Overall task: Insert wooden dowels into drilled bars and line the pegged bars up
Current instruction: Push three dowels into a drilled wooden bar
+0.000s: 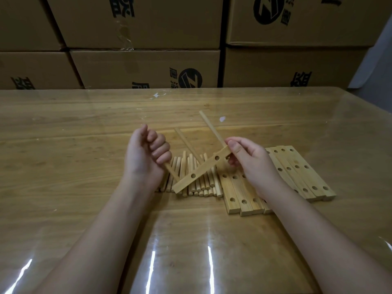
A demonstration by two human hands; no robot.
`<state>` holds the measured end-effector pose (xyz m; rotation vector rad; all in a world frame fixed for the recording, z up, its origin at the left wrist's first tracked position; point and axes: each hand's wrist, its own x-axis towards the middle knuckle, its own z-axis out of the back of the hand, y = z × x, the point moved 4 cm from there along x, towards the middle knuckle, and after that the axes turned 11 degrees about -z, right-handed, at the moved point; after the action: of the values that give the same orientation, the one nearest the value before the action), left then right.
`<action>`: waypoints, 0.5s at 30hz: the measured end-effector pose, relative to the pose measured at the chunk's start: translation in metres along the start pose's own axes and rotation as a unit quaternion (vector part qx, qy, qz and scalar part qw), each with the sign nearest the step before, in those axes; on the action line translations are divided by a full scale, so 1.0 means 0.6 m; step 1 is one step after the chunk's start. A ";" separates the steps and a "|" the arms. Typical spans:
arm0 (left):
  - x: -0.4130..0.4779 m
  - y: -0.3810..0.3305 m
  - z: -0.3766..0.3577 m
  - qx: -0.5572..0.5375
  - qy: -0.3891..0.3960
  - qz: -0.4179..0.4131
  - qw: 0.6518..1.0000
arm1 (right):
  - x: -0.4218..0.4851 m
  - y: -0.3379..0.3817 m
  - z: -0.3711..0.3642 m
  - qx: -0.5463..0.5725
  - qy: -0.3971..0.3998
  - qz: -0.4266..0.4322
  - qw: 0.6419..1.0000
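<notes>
The right hand (250, 160) pinches the upper-right end of the bar (203, 168), held above the desk (84, 145) with its long axis falling to the lower left. The left hand (146, 153), fisted round a dowel (172, 174), is nearer the free lower end; the dowel tip lies just beside it.

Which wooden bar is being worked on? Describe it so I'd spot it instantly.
On the wooden table, above the pile of loose dowels, one drilled bar is held in the air by the right hand. Unlike the bars lying flat at the right, it slants and has a long dowel sticking up from its far end.
</notes>
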<state>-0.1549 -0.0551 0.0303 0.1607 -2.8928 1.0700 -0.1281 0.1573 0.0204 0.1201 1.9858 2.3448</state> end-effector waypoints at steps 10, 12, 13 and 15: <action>-0.012 0.005 -0.006 0.030 -0.044 -0.036 0.998 | 0.001 -0.004 -0.007 0.010 0.044 -0.027 0.999; -0.014 0.005 -0.010 0.043 -0.041 -0.040 0.997 | 0.004 -0.008 -0.004 0.013 0.041 -0.039 0.998; -0.015 0.005 -0.012 0.049 -0.035 -0.041 0.997 | 0.005 -0.009 -0.004 0.014 0.041 -0.041 0.998; -0.020 0.012 -0.021 0.064 -0.012 -0.032 0.997 | 0.006 -0.009 -0.004 0.014 0.046 -0.040 0.998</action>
<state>-0.1435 -0.0404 0.0344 0.2700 -2.8182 1.2505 -0.1317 0.1564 0.0147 -0.0669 2.0239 2.3131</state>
